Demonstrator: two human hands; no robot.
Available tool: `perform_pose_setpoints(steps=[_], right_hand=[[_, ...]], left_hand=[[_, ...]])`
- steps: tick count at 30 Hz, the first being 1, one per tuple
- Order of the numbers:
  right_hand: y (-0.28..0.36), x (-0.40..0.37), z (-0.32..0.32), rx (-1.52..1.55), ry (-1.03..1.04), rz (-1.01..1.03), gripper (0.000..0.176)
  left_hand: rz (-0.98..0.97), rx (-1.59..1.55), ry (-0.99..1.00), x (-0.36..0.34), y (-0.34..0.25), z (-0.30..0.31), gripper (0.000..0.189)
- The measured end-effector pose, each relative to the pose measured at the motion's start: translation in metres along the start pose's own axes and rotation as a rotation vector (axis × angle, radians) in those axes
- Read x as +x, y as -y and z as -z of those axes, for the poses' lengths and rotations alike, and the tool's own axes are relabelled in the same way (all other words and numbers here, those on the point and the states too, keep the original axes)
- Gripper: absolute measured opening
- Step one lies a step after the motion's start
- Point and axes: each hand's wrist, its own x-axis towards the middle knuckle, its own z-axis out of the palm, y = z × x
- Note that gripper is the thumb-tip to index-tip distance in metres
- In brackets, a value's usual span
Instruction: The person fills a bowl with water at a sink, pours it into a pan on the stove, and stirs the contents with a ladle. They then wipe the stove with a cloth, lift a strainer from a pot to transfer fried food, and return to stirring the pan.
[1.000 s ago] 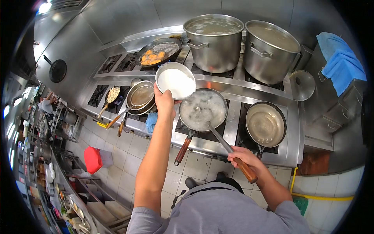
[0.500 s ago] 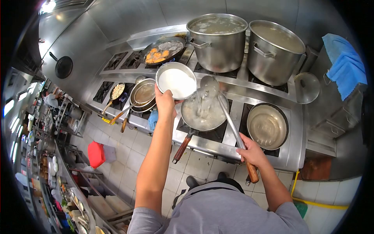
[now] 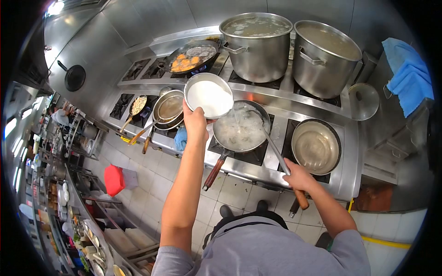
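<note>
Well, the left hand (image 3: 196,124) clasps a round silver-metal bowl (image 3: 206,77), likely slosh-prone; the right hand (image 3: 298,176), a long grey-metal ladle (image 3: 276,153) by its likely cooler wooden handle (image 3: 301,199).

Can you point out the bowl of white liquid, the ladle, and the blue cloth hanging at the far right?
Bowl (image 3: 202,77), head view: inner wall, near the top rim.
Ladle (image 3: 277,154), head view: metal shaft.
Blue cloth (image 3: 404,73), head view: middle of its folds.

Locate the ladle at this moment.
In the head view, the ladle is right of centre, its wooden handle in the right hand and its head in the bubbling pan.
</note>
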Motion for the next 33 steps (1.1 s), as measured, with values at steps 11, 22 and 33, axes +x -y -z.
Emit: perform_pose_setpoints(steps=[11, 22, 33], right_hand=[[0.040, -0.008, -0.009, 1.010, 0.435, -0.169, 0.012], [0.043, 0.041, -0.124, 0.782, -0.121, -0.026, 0.055], [0.241, 0.008, -0.222, -0.049, 0.229, 0.498, 0.036]], left_hand=[[0.008, 0.004, 0.013, 0.003, 0.010, 0.013, 0.073], [0.260, -0.203, 0.047, 0.021, 0.010, 0.100, 0.064], [0.518, -0.438, -0.135, -0.001, 0.023, 0.319, 0.055]])
